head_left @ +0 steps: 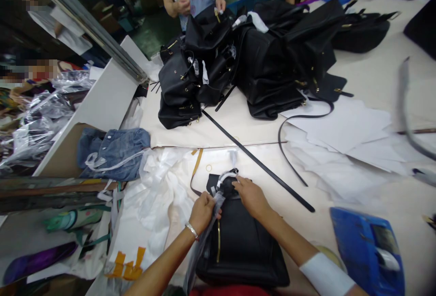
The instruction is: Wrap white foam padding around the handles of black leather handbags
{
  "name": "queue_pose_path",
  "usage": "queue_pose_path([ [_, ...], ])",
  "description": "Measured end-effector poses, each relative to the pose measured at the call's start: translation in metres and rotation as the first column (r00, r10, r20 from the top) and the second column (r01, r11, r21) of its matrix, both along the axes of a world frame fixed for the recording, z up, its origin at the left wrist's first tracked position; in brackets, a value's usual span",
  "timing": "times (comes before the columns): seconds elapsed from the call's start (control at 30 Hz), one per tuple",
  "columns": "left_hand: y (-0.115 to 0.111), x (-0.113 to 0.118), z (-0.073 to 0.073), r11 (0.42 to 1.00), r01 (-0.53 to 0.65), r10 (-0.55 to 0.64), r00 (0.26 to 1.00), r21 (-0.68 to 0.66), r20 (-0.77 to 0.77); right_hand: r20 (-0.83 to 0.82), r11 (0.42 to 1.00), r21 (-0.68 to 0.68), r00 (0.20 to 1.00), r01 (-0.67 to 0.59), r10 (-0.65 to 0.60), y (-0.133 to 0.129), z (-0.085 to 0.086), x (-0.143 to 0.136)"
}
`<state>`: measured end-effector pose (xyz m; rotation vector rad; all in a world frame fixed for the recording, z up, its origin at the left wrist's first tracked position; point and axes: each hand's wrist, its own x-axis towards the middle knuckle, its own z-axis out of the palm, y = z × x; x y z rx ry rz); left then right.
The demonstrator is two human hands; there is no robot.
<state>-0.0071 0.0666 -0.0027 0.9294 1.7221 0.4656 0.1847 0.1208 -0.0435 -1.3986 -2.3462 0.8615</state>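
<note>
A black bag (243, 246) with a gold zipper lies on the table right in front of me. Its top handle (226, 175) is wrapped in pale material. My left hand (203, 212), with a bracelet at the wrist, is closed on a strip of clear plastic (197, 253) that hangs down along the bag's left side. Beside the handle's right end is my right hand (250, 194), its fingers bent over the top of the bag. What its fingertips hold, if anything, is too small to make out.
Black bags (262, 64) are piled at the back, where a person in a blue apron stands. A black strap (259, 160) crosses the table. White sheets (340, 128) and a blue pouch (368, 250) are at right; crumpled white material (153, 196) and folded denim (114, 150) at left.
</note>
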Motion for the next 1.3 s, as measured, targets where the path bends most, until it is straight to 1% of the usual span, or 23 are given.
queue_pose_path([
  [0.13, 0.013, 0.002, -0.006, 1.000, 0.022, -0.022, 0.998, -0.003, -0.056, 0.039, 0.990, 0.035, 0.990, -0.139, 0.138, 0.003, 0.001, 0.000],
  [0.2, 0.022, 0.007, -0.010, 0.999, 0.047, -0.046, 0.994, -0.001, -0.095, 0.034, 0.984, 0.059, 0.985, -0.170, 0.168, 0.001, 0.002, 0.000],
  [0.27, 0.028, 0.013, -0.015, 0.995, 0.098, -0.095, 0.985, 0.013, -0.142, 0.009, 0.981, 0.057, 0.983, -0.185, 0.184, 0.000, 0.001, 0.003],
  [0.33, 0.031, 0.018, -0.018, 0.987, 0.156, -0.149, 0.971, 0.024, -0.188, -0.049, 0.982, 0.010, 0.980, -0.191, 0.191, 0.005, -0.001, 0.007],
  [0.4, 0.030, 0.020, -0.020, 0.983, 0.183, -0.176, 0.963, 0.018, -0.206, -0.152, 0.981, -0.079, 0.975, -0.177, 0.163, 0.014, -0.005, 0.011],
  [0.47, 0.027, 0.021, -0.019, 0.986, 0.169, -0.165, 0.968, 0.004, -0.188, -0.253, 0.976, -0.151, 0.961, -0.157, 0.115, 0.026, -0.009, 0.010],
  [0.53, 0.023, 0.019, -0.016, 0.992, 0.126, -0.126, 0.980, -0.008, -0.154, -0.302, 0.975, -0.162, 0.948, -0.150, 0.095, 0.037, -0.011, 0.005],
  [0.6, 0.021, 0.018, -0.012, 0.997, 0.072, -0.074, 0.990, -0.023, -0.121, -0.314, 0.974, -0.156, 0.943, -0.163, 0.107, 0.042, -0.012, -0.003],
  [0.63, 0.020, 0.018, -0.010, 0.999, 0.044, -0.047, 0.993, -0.030, -0.105, -0.323, 0.972, -0.171, 0.941, -0.160, 0.098, 0.043, -0.011, -0.007],
  [0.7, 0.019, 0.017, -0.007, 0.999, 0.002, -0.006, 0.997, -0.048, -0.075, -0.362, 0.957, -0.247, 0.931, -0.151, 0.054, 0.042, -0.009, -0.013],
  [0.77, 0.016, 0.016, -0.003, 0.998, -0.024, 0.021, 0.998, -0.055, -0.059, -0.415, 0.923, -0.339, 0.909, -0.182, 0.027, 0.040, -0.006, -0.015],
  [0.83, 0.015, 0.015, -0.001, 0.998, -0.039, 0.035, 0.998, -0.055, -0.059, -0.443, 0.903, -0.372, 0.896, -0.215, 0.030, 0.038, -0.004, -0.017],
  [0.87, 0.014, 0.014, -0.001, 0.997, -0.044, 0.041, 0.997, -0.056, -0.064, -0.434, 0.912, -0.361, 0.900, -0.197, 0.023, 0.037, -0.005, -0.018],
  [0.97, 0.015, 0.013, -0.001, 0.997, -0.052, 0.047, 0.996, -0.063, -0.075, -0.337, 0.955, -0.281, 0.941, -0.089, -0.011, 0.035, -0.009, -0.023],
  [1.0, 0.017, 0.012, -0.002, 0.997, -0.052, 0.047, 0.996, -0.065, -0.076, -0.312, 0.959, -0.270, 0.950, -0.086, -0.002, 0.034, -0.011, -0.024],
  [1.03, 0.018, 0.012, -0.003, 0.996, -0.051, 0.046, 0.996, -0.070, -0.073, -0.308, 0.953, -0.280, 0.951, -0.111, 0.020, 0.034, -0.013, -0.026],
  [1.1, 0.020, 0.012, -0.006, 0.995, -0.053, 0.048, 0.997, -0.087, -0.065, -0.365, 0.914, -0.352, 0.929, -0.201, 0.064, 0.036, -0.014, -0.027],
  [1.13, 0.022, 0.011, -0.007, 0.994, -0.055, 0.049, 0.997, -0.098, -0.062, -0.401, 0.892, -0.390, 0.914, -0.230, 0.061, 0.038, -0.013, -0.026],
  [1.17, 0.023, 0.011, -0.009, 0.993, -0.055, 0.049, 0.997, -0.109, -0.062, -0.419, 0.881, -0.411, 0.907, -0.232, 0.043, 0.039, -0.012, -0.025],
  [1.2, 0.023, 0.011, -0.010, 0.992, -0.053, 0.046, 0.997, -0.116, -0.066, -0.414, 0.889, -0.408, 0.910, -0.210, 0.025, 0.040, -0.010, -0.022],
  [1.23, 0.024, 0.011, -0.012, 0.991, -0.050, 0.041, 0.997, -0.121, -0.073, -0.389, 0.912, -0.373, 0.921, -0.170, 0.012, 0.041, -0.008, -0.019],
  [1.3, 0.026, 0.011, -0.014, 0.991, -0.045, 0.034, 0.996, -0.125, -0.085, -0.301, 0.966, -0.244, 0.954, -0.089, 0.012, 0.041, -0.004, -0.013],
])
